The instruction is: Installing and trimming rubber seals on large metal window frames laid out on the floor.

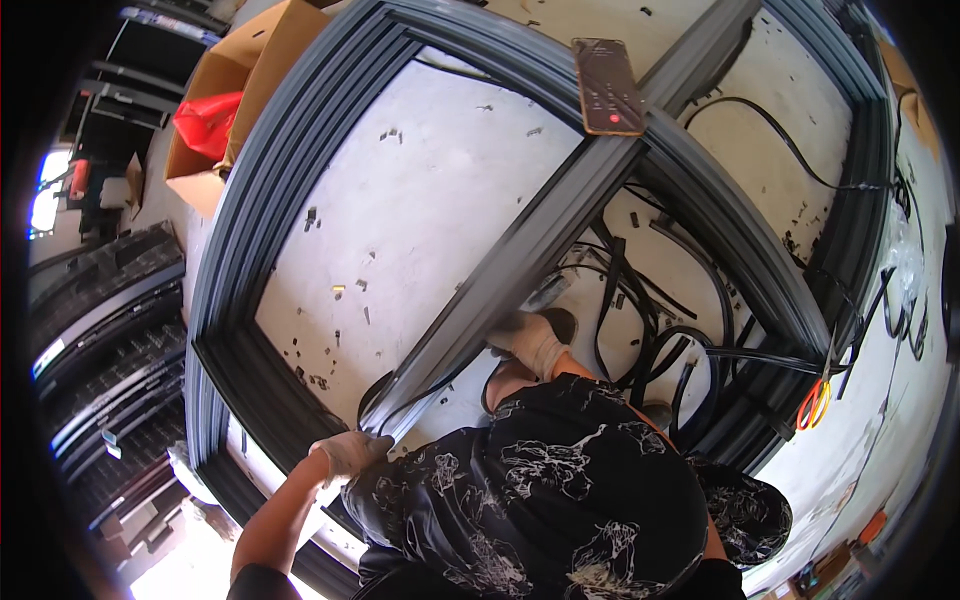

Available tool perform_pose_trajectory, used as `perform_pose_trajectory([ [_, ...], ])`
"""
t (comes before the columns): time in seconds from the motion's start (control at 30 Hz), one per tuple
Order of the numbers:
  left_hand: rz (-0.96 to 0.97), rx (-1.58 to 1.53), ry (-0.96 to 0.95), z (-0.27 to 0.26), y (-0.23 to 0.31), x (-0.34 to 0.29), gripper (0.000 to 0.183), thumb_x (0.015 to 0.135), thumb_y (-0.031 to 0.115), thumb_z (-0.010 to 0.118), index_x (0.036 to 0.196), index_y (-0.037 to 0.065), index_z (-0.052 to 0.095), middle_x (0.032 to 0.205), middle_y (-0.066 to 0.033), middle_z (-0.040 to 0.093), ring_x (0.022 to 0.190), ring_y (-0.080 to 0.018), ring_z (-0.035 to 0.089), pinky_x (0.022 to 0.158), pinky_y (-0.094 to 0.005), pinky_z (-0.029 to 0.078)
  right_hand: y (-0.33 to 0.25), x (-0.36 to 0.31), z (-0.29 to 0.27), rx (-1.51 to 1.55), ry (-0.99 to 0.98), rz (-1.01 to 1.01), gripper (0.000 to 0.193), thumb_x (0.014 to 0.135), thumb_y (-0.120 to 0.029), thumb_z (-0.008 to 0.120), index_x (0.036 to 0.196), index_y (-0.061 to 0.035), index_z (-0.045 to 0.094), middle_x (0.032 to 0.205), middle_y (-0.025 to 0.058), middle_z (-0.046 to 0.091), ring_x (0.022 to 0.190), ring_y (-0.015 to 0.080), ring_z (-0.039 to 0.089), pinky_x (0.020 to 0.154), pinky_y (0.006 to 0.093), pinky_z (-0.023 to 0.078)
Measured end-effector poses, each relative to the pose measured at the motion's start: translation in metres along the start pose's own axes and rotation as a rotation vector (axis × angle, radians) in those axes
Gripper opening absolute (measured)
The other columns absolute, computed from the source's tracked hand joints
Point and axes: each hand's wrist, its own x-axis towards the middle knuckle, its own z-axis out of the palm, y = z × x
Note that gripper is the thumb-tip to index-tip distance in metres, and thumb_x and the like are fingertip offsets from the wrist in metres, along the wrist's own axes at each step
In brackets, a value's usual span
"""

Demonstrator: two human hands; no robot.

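Right at the near edge, the person is bending over black clothing with a pale floral print (560, 470), and both gloved hands are working low along a grey crossbar (540, 225). The left hand (352, 455) is resting at the bar's near-left end, fingertips just beside a thin black strip (437, 389) that is looping there — whether they are pinching it, I cannot tell. A little farther and to the right, the right hand (528, 340) is curling its fingers toward the bar's right side; its fingertips are turning out of sight, so its grip is going unread too.

That crossbar is slanting from near left to far right, spanning a big grey frame (270, 190) that is lying over the pale floor (420, 190). To the right of the hands, loose black strips (617, 265) are tangling inside the frame, and scissors with orange and yellow handles (814, 404) are sitting by its right side. Over on the left, dark lengths of profile (110, 330) are lying stacked. Farther out, small dark scraps are dotting the floor, a cardboard box (265, 70) is holding something red (208, 123) at far left — and a phone (610, 88) is lying across the frame's far part, beside the crossbar.
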Motion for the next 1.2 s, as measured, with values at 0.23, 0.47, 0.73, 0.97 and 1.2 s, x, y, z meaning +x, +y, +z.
perform_pose_trajectory([
  [0.23,0.06,-0.292,-0.031,0.032,-0.016,0.007,0.056,0.09,0.053,0.042,0.099,0.004,0.068,0.085,-0.0128,0.067,0.074,-0.0219,0.061,0.072,-0.0325,0.047,0.016,-0.007,0.02,-0.062,-0.101,-0.288,0.049,0.075,-0.033,0.071,0.115,-0.0078,0.06,0.108,0.0156,0.063,0.097,0.0247,0.061,0.084,0.029,0.048],
  [0.47,0.109,-0.407,0.084,0.062,-0.024,0.031,0.063,0.088,0.062,0.035,0.081,0.012,0.073,0.063,-0.0076,0.058,0.065,-0.0229,0.057,0.07,-0.0348,0.045,0.079,0.035,0.004,0.014,-0.391,-0.41,0.049,0.077,-0.033,0.071,0.117,-0.0083,0.057,0.113,0.014,0.06,0.096,0.0235,0.061,0.085,0.038,0.047],
  [0.73,0.06,-0.224,0.285,0.11,-0.076,0.037,0.058,0.079,0.052,0.055,0.12,0.012,0.058,0.109,-0.0143,0.064,0.099,-0.0288,0.061,0.087,-0.0354,0.046,-0.001,-0.028,0.028,0.251,-0.183,-0.085,0.034,0.084,-0.031,0.066,0.103,-0.0041,0.062,0.089,0.0061,0.065,0.079,0.0144,0.059,0.067,0.0299,0.049],
  [0.97,0.097,-0.23,0.432,0.179,-0.123,0.085,0.039,0.086,0.039,0.051,0.119,0.02,0.058,0.111,-0.0153,0.062,0.103,-0.0318,0.059,0.086,-0.0388,0.046,0.028,0.002,0.024,0.156,-0.369,-0.127,0.028,0.086,-0.026,0.064,0.102,-0.0039,0.062,0.088,0.0044,0.064,0.08,0.0126,0.058,0.068,0.029,0.048],
  [1.2,-0.15,0.111,0.545,0.133,-0.074,0.033,0.025,0.083,0.035,0.054,0.094,0.014,0.06,0.083,-0.0119,0.067,0.083,-0.0315,0.065,0.067,-0.0436,0.05,0.102,0.1,0.045,0.367,-0.862,-0.399,0.022,0.088,-0.02,0.062,0.102,-0.0037,0.062,0.088,0.0027,0.063,0.081,0.0107,0.057,0.068,0.0282,0.047],
])
